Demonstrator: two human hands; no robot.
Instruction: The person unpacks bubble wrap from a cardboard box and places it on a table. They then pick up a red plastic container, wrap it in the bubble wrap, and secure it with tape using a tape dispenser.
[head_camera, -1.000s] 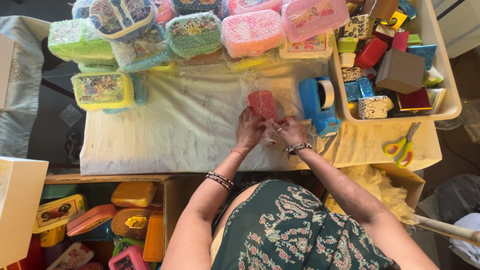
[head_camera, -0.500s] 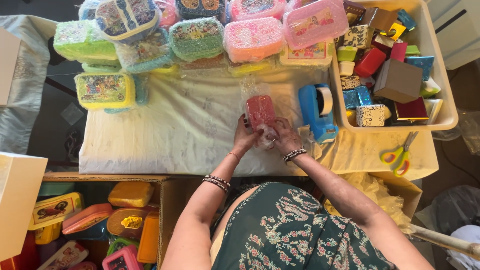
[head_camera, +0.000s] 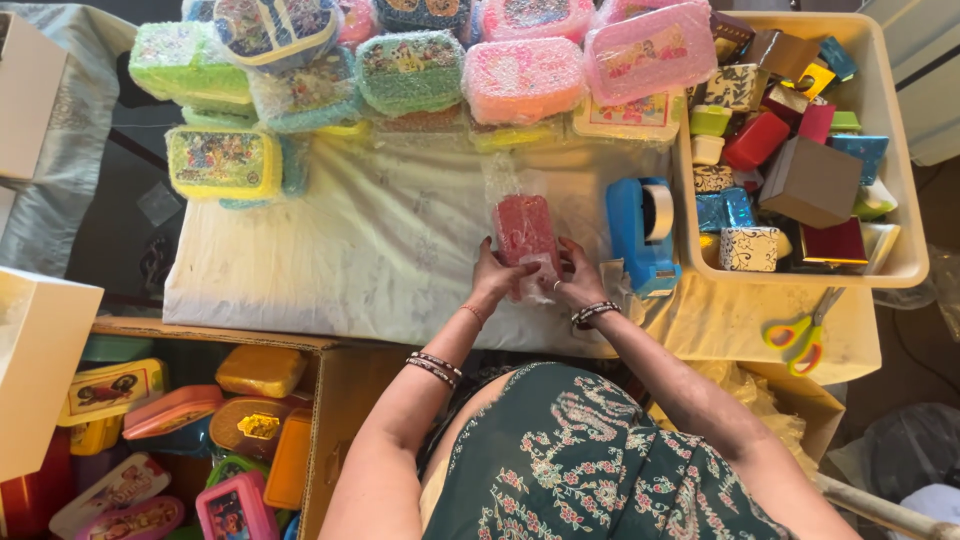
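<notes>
A small red box (head_camera: 524, 228) lies inside a clear plastic bag (head_camera: 517, 180) on the white cloth (head_camera: 370, 250) in the middle of the table. My left hand (head_camera: 493, 276) grips the bag's near end at the box's left corner. My right hand (head_camera: 574, 280) pinches the same end from the right. The two hands almost touch each other. Bracelets circle both wrists.
A blue tape dispenser (head_camera: 641, 232) stands just right of my hands. A cream tub (head_camera: 890, 180) of small boxes is at the right, with green-orange scissors (head_camera: 800, 335) below it. Bubble-wrapped lunch boxes (head_camera: 415, 70) line the far edge. An open carton (head_camera: 250, 400) of lunch boxes sits at lower left.
The red box in its bag has been laid down flat on the cloth, slightly left of where it was. Both hands have closed in on its near end.
</notes>
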